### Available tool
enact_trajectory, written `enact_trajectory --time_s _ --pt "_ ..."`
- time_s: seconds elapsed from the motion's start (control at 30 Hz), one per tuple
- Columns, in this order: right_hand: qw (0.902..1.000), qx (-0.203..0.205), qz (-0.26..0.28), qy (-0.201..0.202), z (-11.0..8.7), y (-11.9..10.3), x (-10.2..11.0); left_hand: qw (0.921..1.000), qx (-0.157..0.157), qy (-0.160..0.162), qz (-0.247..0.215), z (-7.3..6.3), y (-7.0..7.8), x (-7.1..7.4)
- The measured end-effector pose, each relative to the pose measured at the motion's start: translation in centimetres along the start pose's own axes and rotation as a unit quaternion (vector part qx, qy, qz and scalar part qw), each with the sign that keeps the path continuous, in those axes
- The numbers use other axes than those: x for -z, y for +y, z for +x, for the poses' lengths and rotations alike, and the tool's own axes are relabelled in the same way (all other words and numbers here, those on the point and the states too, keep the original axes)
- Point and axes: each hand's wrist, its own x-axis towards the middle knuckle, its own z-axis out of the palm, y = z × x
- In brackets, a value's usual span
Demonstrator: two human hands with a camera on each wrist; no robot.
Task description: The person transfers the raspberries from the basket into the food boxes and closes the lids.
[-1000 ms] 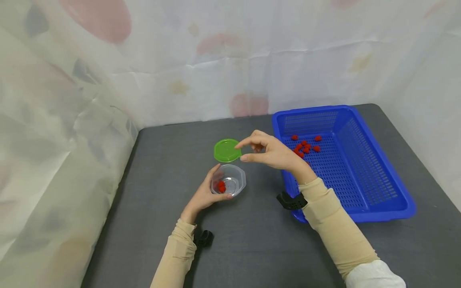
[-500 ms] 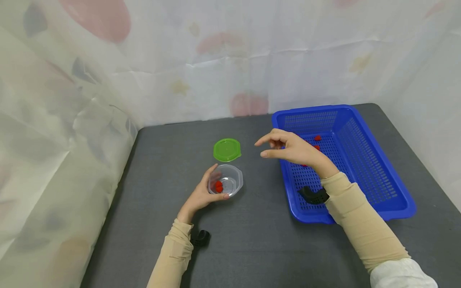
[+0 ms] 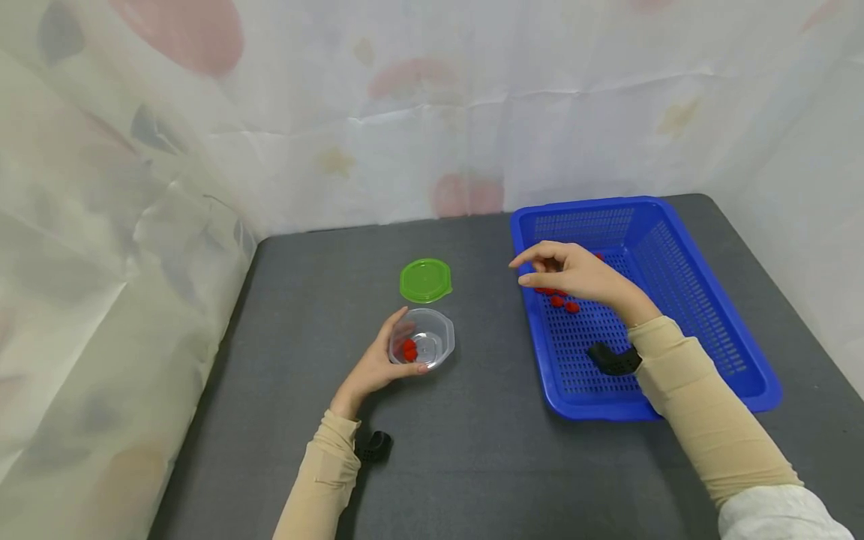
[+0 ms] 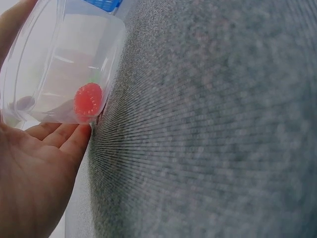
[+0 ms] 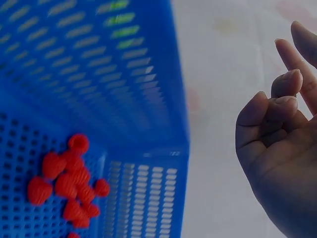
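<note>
A clear plastic container (image 3: 435,339) stands on the grey tabletop, with a couple of red raspberries (image 3: 409,349) at its bottom left. My left hand (image 3: 371,373) grips its side, thumb at the near edge and fingers round the far side. In the left wrist view one raspberry (image 4: 88,101) shows through the container wall. My right hand (image 3: 582,274) hovers over the left side of a blue basket (image 3: 702,330), thumb and index finger apart, nothing between them. Below it, several raspberries (image 5: 74,183) lie clustered on the basket floor, partly hidden by the hand in the head view.
A green lid (image 3: 425,280) lies flat just behind the container. The basket's raised, slotted rim fills the right part of the grey table (image 3: 304,315). A patterned white curtain (image 3: 304,112) hangs behind and along the left side.
My right hand has moved right, from above the container and lid to over the basket, fingers still apart. The left hand and container have shifted slightly left.
</note>
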Motion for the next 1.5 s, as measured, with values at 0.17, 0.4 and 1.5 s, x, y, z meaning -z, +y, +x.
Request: enact_trajectory --time_s 0.17,0.4,1.5 --pt "0.9995 -0.030 0.005 0.005 -0.6 1.3 0.8 1.0000 0.003 0.004 -0.002 0.1 -1.0 0.0" --pt "0.9983 -0.053 -0.019 0.011 -0.9 3.1 2.0 0.9999 -0.012 0.003 -0.001 0.2 -1.1 0.2" --pt "0.9858 -0.128 -0.050 -0.097 -0.6 11.8 4.0 0.9999 -0.012 -0.003 -0.005 0.5 -1.5 0.1"
